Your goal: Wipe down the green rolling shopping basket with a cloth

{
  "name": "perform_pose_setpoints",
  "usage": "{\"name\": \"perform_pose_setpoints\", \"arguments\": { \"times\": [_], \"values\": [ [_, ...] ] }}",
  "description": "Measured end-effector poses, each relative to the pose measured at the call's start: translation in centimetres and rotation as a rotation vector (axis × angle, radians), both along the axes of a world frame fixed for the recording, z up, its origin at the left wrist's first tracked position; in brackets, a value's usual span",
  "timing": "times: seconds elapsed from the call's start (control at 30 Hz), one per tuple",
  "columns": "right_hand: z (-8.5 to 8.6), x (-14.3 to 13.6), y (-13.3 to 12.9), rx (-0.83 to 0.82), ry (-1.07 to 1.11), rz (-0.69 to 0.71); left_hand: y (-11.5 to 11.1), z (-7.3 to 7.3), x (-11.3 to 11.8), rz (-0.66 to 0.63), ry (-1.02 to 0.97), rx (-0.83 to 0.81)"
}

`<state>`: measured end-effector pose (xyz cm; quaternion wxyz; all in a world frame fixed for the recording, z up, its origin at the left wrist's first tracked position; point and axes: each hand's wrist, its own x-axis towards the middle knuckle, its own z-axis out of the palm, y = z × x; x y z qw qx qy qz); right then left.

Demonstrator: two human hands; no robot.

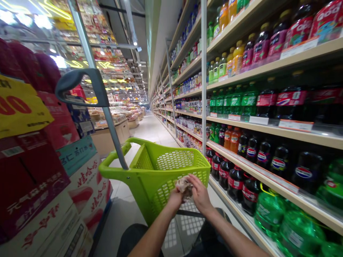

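A crumpled, pale brownish cloth [184,187] is held between both hands, close to the side of a green plastic shopping basket [171,171]. My left hand [175,198] is closed round the lower left part of the cloth. On its right side, my right hand [199,192] grips the cloth too, fingers curled over its upper edge. The basket has perforated walls and a long grey metal pole with a dark grey handle [99,87], which leans up to the left.
Shelves [268,126] of bottled drinks run along the right, with large green bottles [270,210] at the bottom. Stacked drink cartons [29,185] rise on the left. A tiled aisle [152,128] stretches ahead between shelves and food stands. My knees show below.
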<state>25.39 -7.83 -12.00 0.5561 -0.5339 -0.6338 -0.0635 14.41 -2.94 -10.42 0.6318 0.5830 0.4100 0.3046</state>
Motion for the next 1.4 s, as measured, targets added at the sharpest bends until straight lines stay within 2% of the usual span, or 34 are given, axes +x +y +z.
{"name": "perform_pose_setpoints", "arguments": {
  "times": [0.07, 0.13, 0.2, 0.27, 0.3, 0.4, 0.47, 0.5, 0.57, 0.63, 0.67, 0.73, 0.83, 0.87, 0.93, 1.03, 1.1, 1.13, 1.23, 1.3, 1.33, 1.4],
  "values": [
    [-1.2, -0.5, -0.5, -0.028, -0.125, 0.049, -0.6, -0.2, -0.2, -0.012, -0.042, -0.083],
    [-2.4, -0.6, -1.0, -0.048, -0.249, 0.101, -1.0, 0.0, -0.4, -0.078, -0.071, -0.136],
    [-3.2, 0.3, -0.9, -0.029, -0.341, 0.128, -1.3, 0.3, -0.4, -0.157, 0.041, -0.089],
    [-3.2, 2.2, -0.1, 0.027, -0.377, 0.072, -1.4, 0.7, -0.2, -0.179, 0.229, 0.058],
    [-2.9, 3.6, 0.5, 0.06, -0.372, -0.001, -1.5, 0.9, -0.1, -0.153, 0.301, 0.145],
    [-2.4, 7.9, 2.7, 0.097, -0.289, -0.347, -1.4, 1.8, -0.1, -0.062, 0.383, 0.381],
    [-3.4, 10.1, 3.5, 0.043, -0.28, -0.512, -1.3, 2.5, -0.5, -0.064, 0.536, 0.677],
    [-4.4, 10.7, 3.7, -0.002, -0.311, -0.541, -1.2, 2.9, -0.8, -0.082, 0.642, 0.842],
    [-7.0, 11.2, 3.4, -0.084, -0.416, -0.509, -0.8, 3.3, -1.5, -0.116, 0.851, 1.099],
    [-8.9, 10.8, 2.7, -0.107, -0.515, -0.43, -0.4, 3.5, -2.3, -0.118, 0.987, 1.193],
    [-9.1, 10.5, 2.5, -0.089, -0.537, -0.406, -0.1, 3.5, -2.7, -0.113, 1.036, 1.217],
    [-7.9, 9.7, 2.3, -0.015, -0.515, -0.413, 0.3, 3.3, -3.4, -0.101, 1.103, 1.247],
    [-4.1, 8.4, 3.2, 0.091, -0.431, -0.453, 0.8, 3.1, -4.4, -0.07, 1.143, 1.262],
    [-3.4, 7.9, 3.6, 0.104, -0.428, -0.441, 0.9, 2.9, -4.7, -0.056, 1.149, 1.263],
    [-3.5, 6.7, 4.0, 0.095, -0.477, -0.376, 1.0, 2.6, -5.3, -0.042, 1.154, 1.272],
    [-6.3, 4.9, 3.7, 0.041, -0.601, -0.244, 1.4, 2.1, -6.5, -0.04, 1.164, 1.311],
    [-7.1, 3.9, 3.4, 0.03, -0.625, -0.202, 1.5, 1.9, -7.1, -0.033, 1.177, 1.337],
    [-6.8, 3.5, 3.4, 0.036, -0.614, -0.202, 1.6, 1.9, -7.4, -0.024, 1.182, 1.343],
    [-3.7, 2.6, 4.1, 0.083, -0.55, -0.24, 1.5, 2.0, -7.9, 0.009, 1.185, 1.331],
    [-2.4, 2.2, 4.8, 0.09, -0.541, -0.253, 1.3, 2.1, -8.0, 0.023, 1.18, 1.321],
    [-2.5, 2.0, 4.9, 0.069, -0.559, -0.245, 1.3, 2.2, -8.2, 0.024, 1.18, 1.32],
    [-3.7, 1.6, 4.8, -0.01, -0.623, -0.202, 1.3, 2.2, -8.6, 0.028, 1.187, 1.326]
  ]
}}
